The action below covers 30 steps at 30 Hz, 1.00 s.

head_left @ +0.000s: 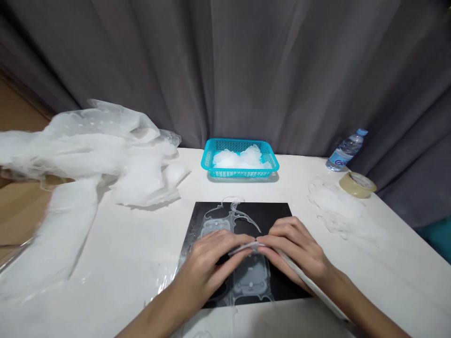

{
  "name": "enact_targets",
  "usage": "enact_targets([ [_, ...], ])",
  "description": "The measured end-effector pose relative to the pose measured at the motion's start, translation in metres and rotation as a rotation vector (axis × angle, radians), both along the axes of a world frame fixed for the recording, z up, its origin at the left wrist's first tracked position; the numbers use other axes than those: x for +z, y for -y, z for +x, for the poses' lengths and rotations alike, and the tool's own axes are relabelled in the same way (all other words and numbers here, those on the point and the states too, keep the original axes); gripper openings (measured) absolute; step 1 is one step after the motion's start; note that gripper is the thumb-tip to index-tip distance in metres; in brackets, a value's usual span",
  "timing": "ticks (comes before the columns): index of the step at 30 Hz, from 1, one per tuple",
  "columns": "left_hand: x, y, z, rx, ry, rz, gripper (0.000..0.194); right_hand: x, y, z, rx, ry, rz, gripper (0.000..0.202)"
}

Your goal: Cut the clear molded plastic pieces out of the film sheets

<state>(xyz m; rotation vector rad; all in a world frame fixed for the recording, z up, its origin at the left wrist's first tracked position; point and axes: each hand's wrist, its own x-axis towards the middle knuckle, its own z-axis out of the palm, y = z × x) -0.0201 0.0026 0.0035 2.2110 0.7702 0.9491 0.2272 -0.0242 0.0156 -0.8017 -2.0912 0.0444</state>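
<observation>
Clear plastic bottle (343, 153) with blue cap and blue label, on a white table (405, 286). Just in front of the bottle and slightly to its right, a yellowish roll of tape (354, 188), flat. Behind the bottle, a dark grey curtain (246, 70) in folds. Far left of the bottle, at the table's other side, brown cardboard (23, 209). Right of the bottle and nearer, past the table's edge, a teal patch (437, 238), too little shown to name.
</observation>
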Motion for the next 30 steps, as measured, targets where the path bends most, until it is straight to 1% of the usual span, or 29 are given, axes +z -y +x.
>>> enact_targets([
  [3, -0.004, 0.003, 0.001, 0.021, 0.016, -0.034, 0.02, -0.002, -0.001, 0.001, 0.015, 0.01, -0.047, 0.035],
  [5, -0.005, 0.003, 0.0, 0.055, 0.042, -0.076, 0.019, -0.004, -0.004, 0.004, 0.034, 0.015, -0.07, 0.029],
  [7, -0.004, 0.002, 0.0, 0.055, 0.06, -0.112, 0.019, -0.005, -0.007, 0.006, 0.057, 0.015, -0.071, 0.022],
  [10, -0.003, 0.0, 0.001, 0.063, 0.044, -0.143, 0.015, -0.005, -0.009, 0.006, 0.05, 0.0, -0.053, 0.019],
  [12, -0.003, 0.0, 0.004, 0.094, -0.014, -0.11, 0.009, -0.005, -0.008, 0.004, 0.028, -0.011, -0.044, 0.019],
  [14, -0.004, 0.001, 0.006, 0.113, -0.094, -0.039, 0.004, -0.006, -0.005, 0.001, 0.022, -0.017, -0.035, 0.02],
  [16, -0.005, 0.003, 0.006, 0.091, -0.145, -0.009, 0.001, -0.008, -0.003, -0.002, 0.037, -0.013, -0.032, 0.021],
  [17, -0.006, 0.004, 0.006, 0.074, -0.15, -0.027, 0.002, -0.009, -0.003, -0.003, 0.046, -0.008, -0.035, 0.021],
  [20, -0.009, 0.006, 0.003, 0.029, -0.094, -0.127, 0.011, -0.012, -0.003, -0.001, 0.059, 0.012, -0.067, 0.021],
  [24, -0.013, 0.003, 0.001, 0.028, -0.008, -0.183, 0.014, -0.015, -0.007, 0.004, 0.074, 0.033, -0.093, 0.019],
  [30, -0.016, 0.0, 0.002, 0.054, 0.011, -0.232, 0.013, -0.014, -0.006, 0.002, 0.082, 0.002, -0.017, 0.018],
])
